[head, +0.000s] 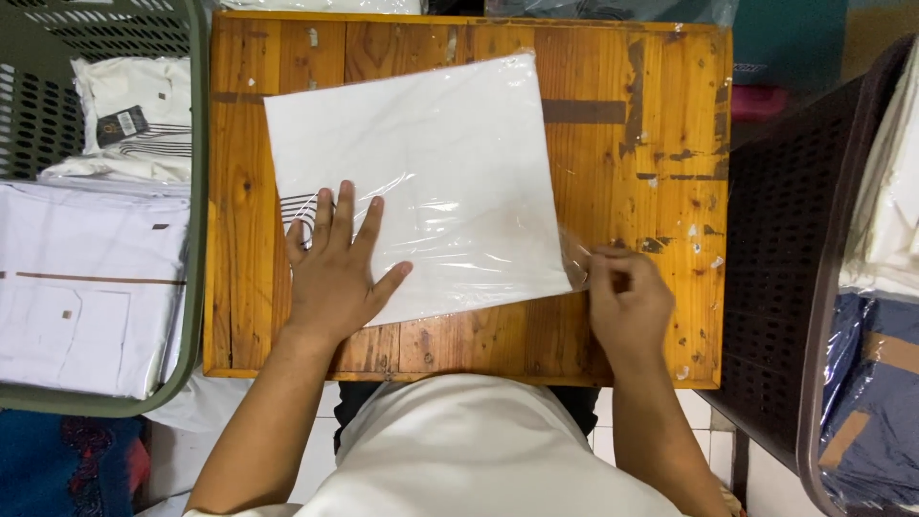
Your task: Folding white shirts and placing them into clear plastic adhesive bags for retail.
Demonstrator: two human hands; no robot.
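Observation:
A folded white garment in a clear plastic bag (431,172) lies tilted on a small wooden table (632,144). My left hand (335,263) presses flat on the bag's near left corner, fingers spread. At the bag's near right corner, my right hand (624,297) pinches the clear plastic flap (577,260) between fingers and thumb. Dark stripes of the garment show beside my left fingers.
A green plastic basket (196,191) on the left holds folded white garments (86,287). On the right stands a dark brown perforated basket (785,249) with bagged garments, white and dark blue (876,402). The table's near edge touches my body.

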